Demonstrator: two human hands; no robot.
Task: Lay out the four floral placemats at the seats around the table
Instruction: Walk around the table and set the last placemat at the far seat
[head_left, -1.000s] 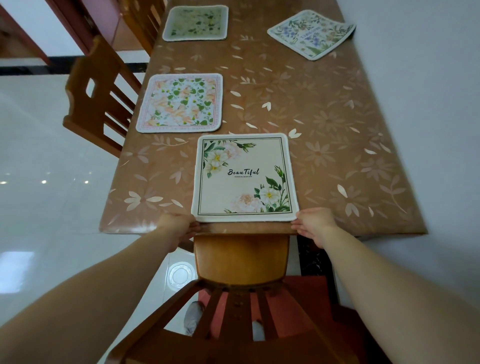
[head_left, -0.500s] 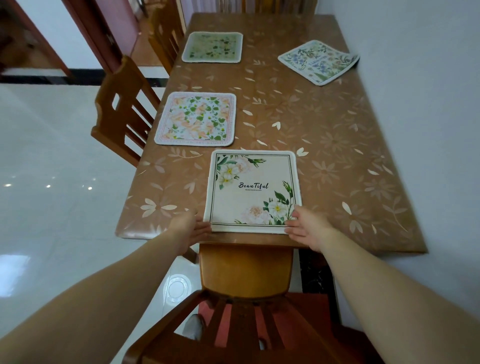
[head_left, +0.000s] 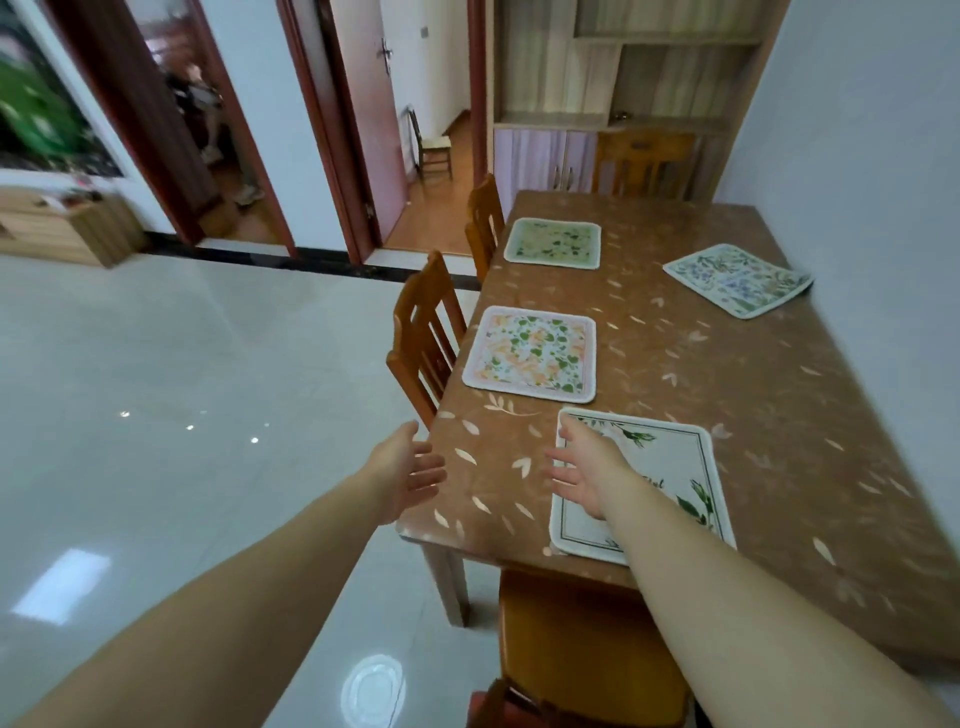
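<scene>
1. Head view, wide-angle. A brown rectangular worktop (head_left: 779, 415) with a petal-print cover runs from 6 o'clock toward 12 o'clock, its right long side against a pale wall.
2. All four floral placemats lie flat on the worktop. The white square placemat with green leaf sprays and a thin dark border (head_left: 670, 467) is at the near end, just above a wooden chair (head_left: 582, 639) tucked in at 6 o'clock.
3. The pink-edged square placemat with orange flowers and green leaves (head_left: 530, 353) lies at 11 o'clock from the white one, near it but apart, beside a slatted wooden side chair (head_left: 426, 338).
4. The pale green square placemat (head_left: 553, 243) is farther along the same edge by a second side chair (head_left: 483, 228); the blue-and-white floral placemat (head_left: 737, 280) sits at 1 o'clock, rotated askew, one corner near the wall-side edge.
5. Right hand (head_left: 584, 470): fingers spread and straight, holding nothing, in front of the white placemat's left half; contact cannot be told.
6. Left hand (head_left: 408, 470): fingers apart and relaxed, empty, at the worktop's near left corner, 9 o'clock of the right hand.
7. Judgement: layout looks nearly done. The only likely correction is squaring the askew blue mat, which lies at 1 o'clock and well apart from both hands, the right hand nearer. Nothing stands between.
</scene>
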